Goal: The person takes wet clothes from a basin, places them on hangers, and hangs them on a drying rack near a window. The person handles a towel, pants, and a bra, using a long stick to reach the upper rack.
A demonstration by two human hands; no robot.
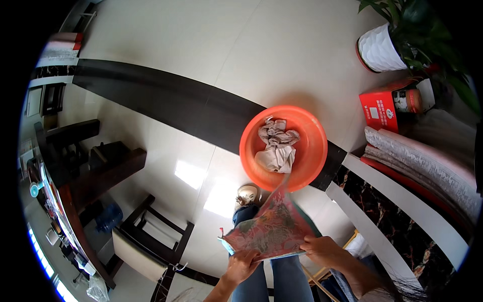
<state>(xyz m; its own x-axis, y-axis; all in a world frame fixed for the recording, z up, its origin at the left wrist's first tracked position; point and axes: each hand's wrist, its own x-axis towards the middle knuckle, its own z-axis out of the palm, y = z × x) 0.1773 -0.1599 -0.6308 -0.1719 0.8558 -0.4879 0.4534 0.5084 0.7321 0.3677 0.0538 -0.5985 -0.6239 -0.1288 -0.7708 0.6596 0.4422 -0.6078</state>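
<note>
Nearby, the left hand (242, 267) and right hand (320, 250) hold with curled fingers a pink patterned cloth (274, 227) over the jeans (286, 282), its long axis roughly crosswise, its tapered corner pointing away toward the orange basin (313, 146), where crumpled pale cloths (276, 159) lie.

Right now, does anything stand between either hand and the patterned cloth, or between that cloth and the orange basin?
Nothing visible does. The left hand and right hand grip the patterned cloth by its near edge; its far corner overlaps the orange basin in this view. The pale shoe is left of that corner.
</note>
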